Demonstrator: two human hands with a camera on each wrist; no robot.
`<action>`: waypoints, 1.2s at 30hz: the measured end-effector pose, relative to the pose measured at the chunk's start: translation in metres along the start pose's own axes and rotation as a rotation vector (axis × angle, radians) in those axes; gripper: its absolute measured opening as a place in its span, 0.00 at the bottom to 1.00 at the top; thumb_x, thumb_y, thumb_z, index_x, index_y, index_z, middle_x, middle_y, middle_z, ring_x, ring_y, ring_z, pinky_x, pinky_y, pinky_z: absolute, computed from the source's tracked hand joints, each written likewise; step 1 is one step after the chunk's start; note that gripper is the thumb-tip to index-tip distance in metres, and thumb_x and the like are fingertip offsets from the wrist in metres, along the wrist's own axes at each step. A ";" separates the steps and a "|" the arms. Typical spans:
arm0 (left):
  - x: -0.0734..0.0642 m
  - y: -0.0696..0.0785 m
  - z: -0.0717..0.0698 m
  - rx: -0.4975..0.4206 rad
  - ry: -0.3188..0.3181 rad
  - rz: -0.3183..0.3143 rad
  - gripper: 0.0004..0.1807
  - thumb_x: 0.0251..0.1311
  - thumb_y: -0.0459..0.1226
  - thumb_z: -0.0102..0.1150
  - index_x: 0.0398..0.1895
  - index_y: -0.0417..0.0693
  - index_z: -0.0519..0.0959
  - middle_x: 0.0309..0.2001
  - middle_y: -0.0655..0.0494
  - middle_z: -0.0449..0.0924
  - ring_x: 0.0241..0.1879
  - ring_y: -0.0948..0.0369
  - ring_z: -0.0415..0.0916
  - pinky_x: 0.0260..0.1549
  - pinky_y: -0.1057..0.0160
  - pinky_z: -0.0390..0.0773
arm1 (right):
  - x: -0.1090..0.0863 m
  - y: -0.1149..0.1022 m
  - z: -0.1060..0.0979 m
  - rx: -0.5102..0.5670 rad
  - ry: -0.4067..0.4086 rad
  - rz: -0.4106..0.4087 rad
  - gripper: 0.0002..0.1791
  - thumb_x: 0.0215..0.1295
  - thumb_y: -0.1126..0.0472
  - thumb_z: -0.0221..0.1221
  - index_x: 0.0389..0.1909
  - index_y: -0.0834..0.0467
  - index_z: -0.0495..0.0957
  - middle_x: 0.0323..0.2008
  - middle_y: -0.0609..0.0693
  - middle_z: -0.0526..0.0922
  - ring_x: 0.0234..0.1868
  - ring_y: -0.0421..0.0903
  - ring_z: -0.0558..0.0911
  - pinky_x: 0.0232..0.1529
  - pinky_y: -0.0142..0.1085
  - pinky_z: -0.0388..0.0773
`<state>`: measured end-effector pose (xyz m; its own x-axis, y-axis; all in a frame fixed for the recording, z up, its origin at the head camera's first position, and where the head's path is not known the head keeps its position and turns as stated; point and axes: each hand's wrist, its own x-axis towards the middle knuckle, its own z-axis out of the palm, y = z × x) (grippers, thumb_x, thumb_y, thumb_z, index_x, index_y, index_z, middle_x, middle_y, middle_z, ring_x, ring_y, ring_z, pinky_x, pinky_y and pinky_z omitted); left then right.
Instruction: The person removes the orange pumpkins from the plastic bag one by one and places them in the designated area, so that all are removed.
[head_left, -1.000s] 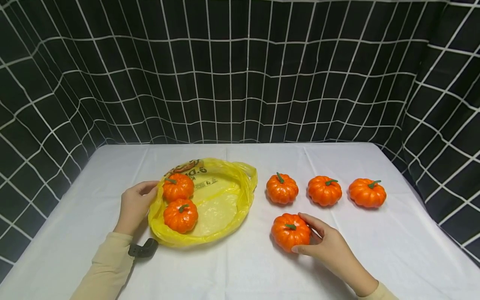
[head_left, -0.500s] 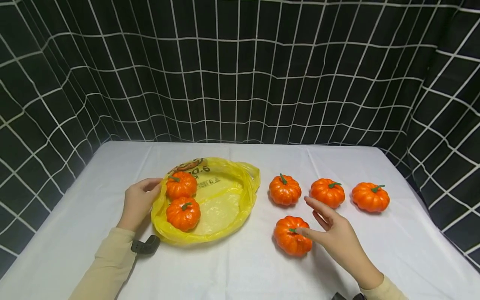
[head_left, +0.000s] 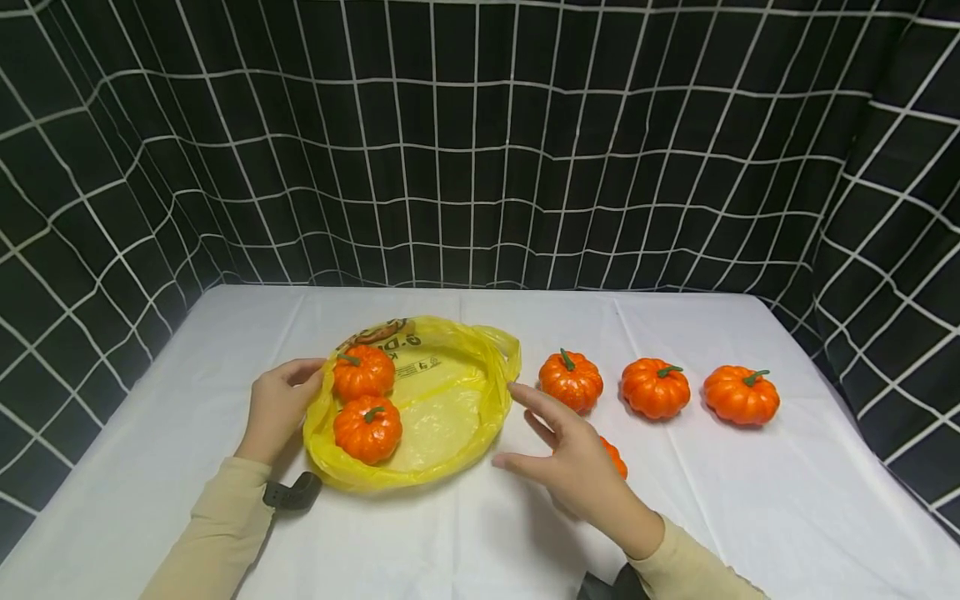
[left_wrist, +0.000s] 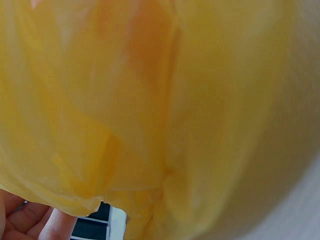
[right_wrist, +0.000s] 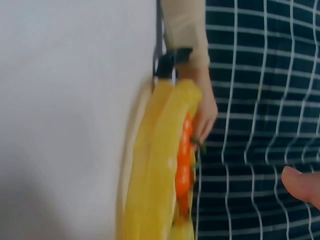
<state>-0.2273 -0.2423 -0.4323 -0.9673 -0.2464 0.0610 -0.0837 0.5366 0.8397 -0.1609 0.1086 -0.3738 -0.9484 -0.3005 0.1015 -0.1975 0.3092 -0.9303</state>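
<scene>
A yellow plastic bag lies spread with its mouth up, left of the table's middle. Inside its left half sit two orange toy pumpkins, a rear pumpkin and a front pumpkin. My left hand pinches the bag's left rim; in the left wrist view the bag fills most of the picture, with fingers at its edge. With thumb and fingers spread and nothing held, my right hand hovers just right of the bag's right rim. It mostly covers another pumpkin behind it.
To the right, a row of orange pumpkins stands on the white-covered table: one near the bag, a middle one and a far-right one. A dark gridded cloth walls the back and sides.
My right hand has let go of the near pumpkin, lifted off and moved left to the bag's right rim. That pumpkin stays on the table. My left hand has kept its place at the bag.
</scene>
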 end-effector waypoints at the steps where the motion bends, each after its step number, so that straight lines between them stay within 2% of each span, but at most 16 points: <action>1: 0.000 0.000 0.000 0.000 0.001 0.003 0.19 0.70 0.39 0.53 0.58 0.38 0.79 0.58 0.37 0.80 0.63 0.44 0.73 0.64 0.47 0.74 | 0.002 -0.001 0.005 0.002 -0.012 -0.018 0.42 0.51 0.67 0.73 0.68 0.63 0.68 0.71 0.59 0.70 0.74 0.56 0.65 0.68 0.40 0.69; 7: 0.001 0.001 0.000 -0.001 -0.008 0.003 0.20 0.70 0.40 0.53 0.58 0.38 0.79 0.59 0.37 0.80 0.65 0.44 0.72 0.64 0.46 0.73 | 0.018 -0.010 0.033 -0.026 -0.050 -0.078 0.45 0.49 0.67 0.75 0.69 0.65 0.67 0.71 0.61 0.67 0.74 0.58 0.66 0.68 0.42 0.70; 12: 0.001 0.000 0.000 -0.007 -0.008 0.005 0.19 0.70 0.39 0.53 0.58 0.38 0.79 0.59 0.37 0.79 0.64 0.44 0.72 0.64 0.46 0.73 | 0.030 -0.013 0.048 0.001 -0.088 -0.062 0.47 0.49 0.64 0.75 0.71 0.63 0.65 0.73 0.57 0.66 0.75 0.56 0.65 0.69 0.43 0.70; 19: 0.002 -0.001 0.001 0.001 -0.015 0.019 0.19 0.69 0.40 0.53 0.57 0.38 0.79 0.58 0.37 0.80 0.64 0.43 0.73 0.63 0.46 0.74 | 0.042 -0.009 0.065 0.026 -0.114 -0.069 0.44 0.51 0.65 0.74 0.69 0.65 0.66 0.72 0.60 0.67 0.74 0.57 0.65 0.70 0.46 0.68; 29: 0.001 -0.003 0.000 0.000 -0.013 0.021 0.19 0.69 0.39 0.52 0.58 0.39 0.79 0.57 0.38 0.81 0.64 0.44 0.73 0.63 0.46 0.74 | 0.059 -0.001 0.087 -0.065 -0.116 -0.020 0.42 0.53 0.60 0.73 0.69 0.62 0.68 0.69 0.59 0.72 0.71 0.58 0.70 0.70 0.49 0.69; 36: 0.000 -0.002 -0.001 0.000 -0.017 0.017 0.19 0.70 0.40 0.52 0.58 0.39 0.79 0.58 0.38 0.81 0.64 0.44 0.73 0.63 0.46 0.75 | 0.068 0.004 0.098 -0.038 -0.127 -0.006 0.38 0.53 0.64 0.72 0.67 0.64 0.70 0.68 0.60 0.73 0.70 0.58 0.71 0.69 0.50 0.70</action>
<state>-0.2269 -0.2445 -0.4335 -0.9724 -0.2239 0.0662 -0.0673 0.5402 0.8389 -0.2016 0.0013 -0.4046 -0.9086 -0.4134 0.0589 -0.2144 0.3406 -0.9154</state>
